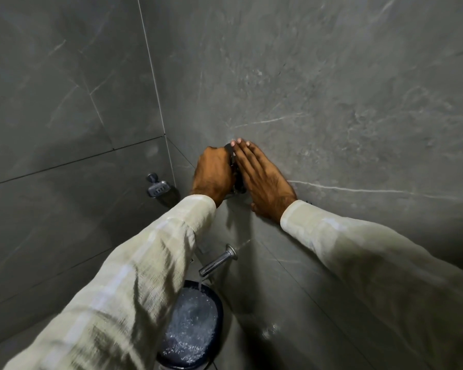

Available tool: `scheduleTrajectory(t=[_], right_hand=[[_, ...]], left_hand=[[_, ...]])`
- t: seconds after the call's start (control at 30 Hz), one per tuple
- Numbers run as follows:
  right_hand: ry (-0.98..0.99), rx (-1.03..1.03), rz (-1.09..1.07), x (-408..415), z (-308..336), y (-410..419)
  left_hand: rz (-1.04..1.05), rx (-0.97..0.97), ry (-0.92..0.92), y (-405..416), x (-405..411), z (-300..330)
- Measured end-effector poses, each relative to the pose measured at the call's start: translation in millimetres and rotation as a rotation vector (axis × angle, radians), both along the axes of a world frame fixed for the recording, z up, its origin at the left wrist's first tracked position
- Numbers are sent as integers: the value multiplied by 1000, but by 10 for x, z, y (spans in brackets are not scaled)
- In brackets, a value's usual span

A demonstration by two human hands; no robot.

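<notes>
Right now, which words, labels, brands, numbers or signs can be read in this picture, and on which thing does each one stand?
None: no readable word, label, brand, number or sign shows in this view.
The tap handle is mostly hidden: the left hand grips it and the right hand lies flat on the wall beside it.
The spout, soap dish, bucket and grey wall tiles show no print.
</notes>
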State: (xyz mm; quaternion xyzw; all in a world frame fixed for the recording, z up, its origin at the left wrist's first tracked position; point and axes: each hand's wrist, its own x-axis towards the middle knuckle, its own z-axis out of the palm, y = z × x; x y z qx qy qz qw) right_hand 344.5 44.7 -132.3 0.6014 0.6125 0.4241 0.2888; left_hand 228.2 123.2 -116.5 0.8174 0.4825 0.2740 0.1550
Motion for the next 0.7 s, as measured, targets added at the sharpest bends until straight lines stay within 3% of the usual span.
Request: scheduleTrajectory(t=[0.27,0.47,0.6,0.7], right_hand=[[-26,-9,8,4,-16,4],[-28,14,21,9,-46,17],[-38,26,30,32,-87,37],[-57,16,20,39,-110,43]], left_hand=[[-57,158,-77,-123,-25,-70],[-164,364,150,-203,-95,-245],[-223,677,177,-114,-160,-395],[-224,771,217,-64,-194,-414]])
